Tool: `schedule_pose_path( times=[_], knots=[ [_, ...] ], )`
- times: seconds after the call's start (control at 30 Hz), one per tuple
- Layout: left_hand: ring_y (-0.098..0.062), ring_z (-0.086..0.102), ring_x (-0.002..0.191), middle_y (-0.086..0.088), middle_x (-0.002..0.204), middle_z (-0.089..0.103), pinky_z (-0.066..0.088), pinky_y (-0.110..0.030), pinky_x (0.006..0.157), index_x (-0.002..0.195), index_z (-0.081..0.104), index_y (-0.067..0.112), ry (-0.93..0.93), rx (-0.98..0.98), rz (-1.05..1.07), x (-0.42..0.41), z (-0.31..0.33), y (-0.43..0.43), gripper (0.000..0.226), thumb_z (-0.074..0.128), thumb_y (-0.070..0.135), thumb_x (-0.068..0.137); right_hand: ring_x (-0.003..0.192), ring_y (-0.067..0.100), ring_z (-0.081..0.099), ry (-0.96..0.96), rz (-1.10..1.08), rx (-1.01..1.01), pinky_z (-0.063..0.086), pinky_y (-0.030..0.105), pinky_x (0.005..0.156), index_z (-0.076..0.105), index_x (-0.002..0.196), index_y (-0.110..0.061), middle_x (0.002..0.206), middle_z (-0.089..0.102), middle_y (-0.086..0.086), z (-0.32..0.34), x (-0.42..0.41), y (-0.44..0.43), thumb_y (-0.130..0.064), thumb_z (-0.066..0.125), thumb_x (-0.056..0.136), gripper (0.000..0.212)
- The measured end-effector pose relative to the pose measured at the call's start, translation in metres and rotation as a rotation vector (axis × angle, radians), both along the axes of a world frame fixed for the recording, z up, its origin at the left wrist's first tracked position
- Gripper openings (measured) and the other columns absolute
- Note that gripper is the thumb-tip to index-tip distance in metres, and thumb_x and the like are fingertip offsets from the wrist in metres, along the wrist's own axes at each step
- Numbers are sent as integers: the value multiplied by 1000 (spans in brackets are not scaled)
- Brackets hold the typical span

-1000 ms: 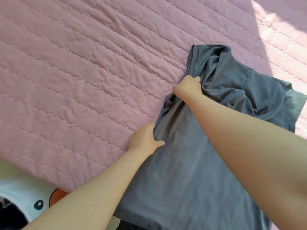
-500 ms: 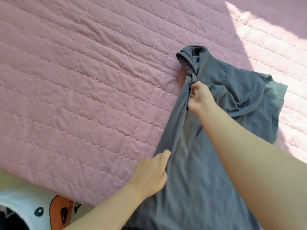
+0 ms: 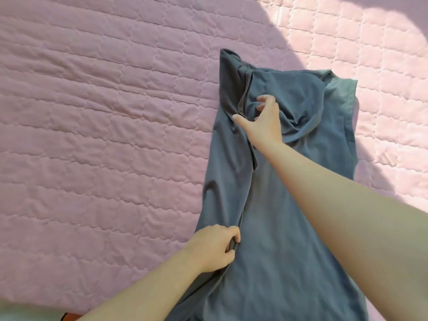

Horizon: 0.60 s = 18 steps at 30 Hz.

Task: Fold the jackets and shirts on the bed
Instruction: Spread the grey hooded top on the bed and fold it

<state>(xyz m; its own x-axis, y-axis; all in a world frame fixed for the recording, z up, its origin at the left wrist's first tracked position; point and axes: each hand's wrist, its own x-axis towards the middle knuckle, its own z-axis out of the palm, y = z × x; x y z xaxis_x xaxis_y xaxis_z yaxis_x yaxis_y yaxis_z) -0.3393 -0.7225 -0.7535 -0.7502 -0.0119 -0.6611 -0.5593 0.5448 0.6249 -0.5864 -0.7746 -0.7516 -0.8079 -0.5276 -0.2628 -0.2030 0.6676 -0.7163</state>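
A grey shirt [image 3: 284,228] lies lengthwise on the pink quilted bed [image 3: 104,135], its far end bunched and its left side folded inward. My left hand [image 3: 214,247] grips the shirt's left folded edge near the front, fingers curled round the cloth. Farther up, my right hand [image 3: 264,119] rests on the crumpled upper part with thumb and fingers spread, touching the cloth without holding it. A sleeve sticks out at the far right.
The pink quilt stretches wide to the left of the shirt. Bright sunlight [image 3: 382,54] falls on the bed's far right. At the bottom left edge a bit of white and orange cloth [image 3: 67,317] shows below the bed.
My right hand let go of the bunched fold it pinched and now lies spread on the cloth. The left hand slid nearer along the edge and holds it. The left side now lies folded inward.
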Motion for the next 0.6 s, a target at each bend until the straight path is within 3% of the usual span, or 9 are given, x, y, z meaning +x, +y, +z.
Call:
schedule_pose_path(
  times=[0.07,0.13,0.2,0.3,0.37,0.43,0.5,0.57,0.6],
  knots=[
    [-18,55,96,7,102,58,43,-32,81,112,52,29,-2,27,17,-2,0,4,29,53,23,84,108,19,51,-6,47,-35,44,32,90,35,128,-18,128,43,2,0,-5,-16,-39,79,73,73],
    [-18,55,95,7,100,55,42,-30,81,108,54,28,1,41,39,-5,-2,9,28,51,16,83,102,17,53,-38,12,-21,43,31,86,32,128,-18,125,49,0,1,-17,-33,-38,78,74,73],
    [-19,55,94,9,92,53,43,-30,80,103,56,27,5,55,58,-8,-2,12,29,48,10,81,94,14,54,-65,-48,2,42,29,85,43,123,-14,111,59,0,1,-34,-48,-34,74,80,57],
    [-17,54,89,10,90,50,44,-30,81,97,58,25,25,64,115,-12,-1,12,27,46,8,81,93,18,57,64,-198,-58,42,30,89,62,107,-7,98,64,6,3,-63,-56,-29,61,90,28],
    [-12,49,81,9,92,51,45,-31,81,97,59,25,32,67,173,-14,-2,10,28,44,7,81,109,24,56,108,-322,-64,34,24,88,56,118,-6,115,62,10,6,-78,-54,-26,53,95,31],
    [-11,48,79,8,96,54,45,-31,81,103,56,27,40,60,191,-15,-2,8,33,43,6,82,129,22,44,58,-338,-59,28,20,97,36,141,-9,141,47,9,4,-82,-49,-25,50,97,49],
    [-13,51,84,7,99,56,44,-31,79,110,50,30,39,49,201,-15,-2,9,37,42,6,83,143,23,24,228,-217,36,25,31,110,17,151,-12,157,23,9,1,-67,-44,-30,48,97,65],
    [-14,51,81,8,97,56,45,-32,76,110,43,32,43,47,234,-12,-1,11,36,42,8,83,147,27,14,510,24,113,21,41,114,17,153,-16,160,13,9,-8,-42,-35,-34,45,96,65],
    [-12,50,77,8,96,57,45,-32,76,108,42,31,46,53,248,-11,-2,11,34,44,9,83,148,28,11,547,191,162,17,44,115,17,153,-19,161,10,9,-14,-33,-33,-37,42,97,64]
  ],
)
